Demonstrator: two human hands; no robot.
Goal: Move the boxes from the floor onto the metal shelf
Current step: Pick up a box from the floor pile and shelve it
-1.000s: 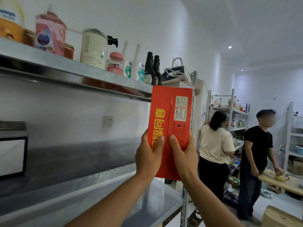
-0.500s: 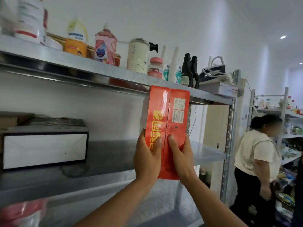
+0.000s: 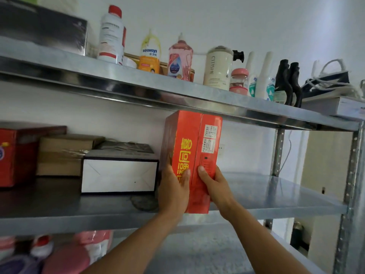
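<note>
Head view: the left grip (image 3: 173, 192) and right grip (image 3: 216, 187), both bare hands, clasp the lower half of the red box (image 3: 194, 147) from either side. Thumbs press on its near faces and the fingers curl round the sides. The box is upright, one corner edge toward the camera, at the front lip of the middle tier of the metal shelf (image 3: 276, 196). Whether its base rests on that tier cannot be told. Its top lies just under the upper tier (image 3: 197, 95). A white box (image 3: 118, 173) sits just beside it on the left, then a brown carton (image 3: 61, 155). Bottles (image 3: 217, 68) line the upper tier.
</note>
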